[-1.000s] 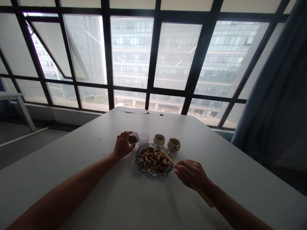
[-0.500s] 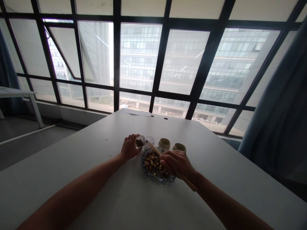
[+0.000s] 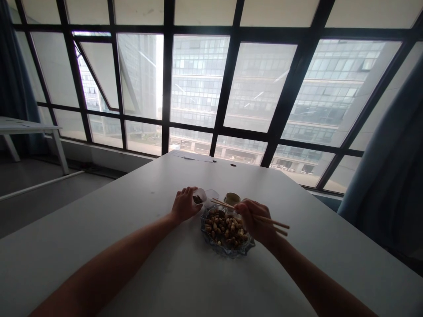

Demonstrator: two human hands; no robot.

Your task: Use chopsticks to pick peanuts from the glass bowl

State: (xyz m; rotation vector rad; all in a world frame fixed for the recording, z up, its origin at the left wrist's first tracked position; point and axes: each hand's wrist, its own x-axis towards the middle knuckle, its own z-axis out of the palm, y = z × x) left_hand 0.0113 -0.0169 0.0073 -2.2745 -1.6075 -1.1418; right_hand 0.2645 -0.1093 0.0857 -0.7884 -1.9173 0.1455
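My left hand [image 3: 185,205] grips a small translucent cup [image 3: 199,196] with dark bits inside, tilted to the right. My right hand [image 3: 256,216] is closed on a pair of wooden chopsticks [image 3: 271,221]; their tips point left, beside a second clear container [image 3: 211,195]. Below the chopsticks sits a glass bowl [image 3: 244,251] of scalloped shape, filled with peanuts in shells [image 3: 226,226]. A round greenish pot [image 3: 232,198] stands behind the bowl, partly covered by the chopsticks.
The white table [image 3: 148,255] stretches toward large windows. Paper [image 3: 193,156] lies at its far edge near two dark round holes. Another white table [image 3: 29,127] stands at the left. A blue curtain [image 3: 380,176] hangs at the right.
My right hand has moved slightly right and turned, and the chopsticks lie flatter with their rear ends apart. The second pot is now hidden behind my hand. The whole view has shifted a little.
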